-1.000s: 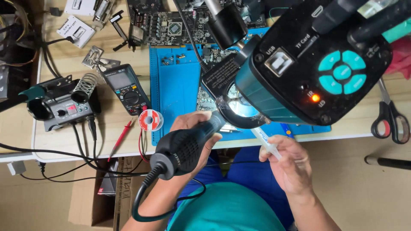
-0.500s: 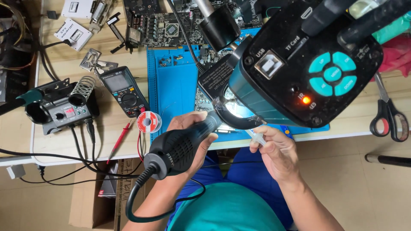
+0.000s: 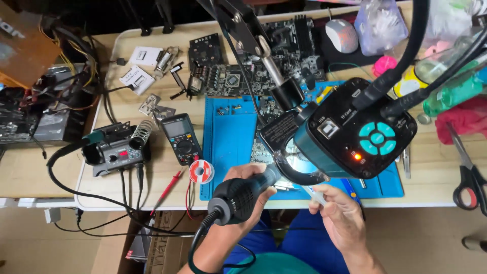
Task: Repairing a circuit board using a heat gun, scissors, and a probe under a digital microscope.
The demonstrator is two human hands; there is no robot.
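Note:
My left hand (image 3: 249, 190) grips a black corded hot-air tool handle (image 3: 238, 197) whose tip points under the microscope's ring light (image 3: 300, 163). My right hand (image 3: 344, 217) holds a thin clear syringe (image 3: 313, 195) aimed the same way. Both tips meet over a circuit board (image 3: 263, 150) lying on the blue work mat (image 3: 228, 147). The black and teal microscope camera head (image 3: 355, 133) hides the spot where they meet.
A soldering station (image 3: 112, 151), a multimeter (image 3: 181, 138) and a solder spool (image 3: 201, 171) sit to the left of the mat. More circuit boards (image 3: 231, 76) lie at the back. Scissors (image 3: 469, 175) rest at the right edge. Cables hang off the table's front.
The view has pulled back and shifted, showing more of the table. Both hands have kept their tools under the microscope, the right hand drawing slightly closer to the ring light.

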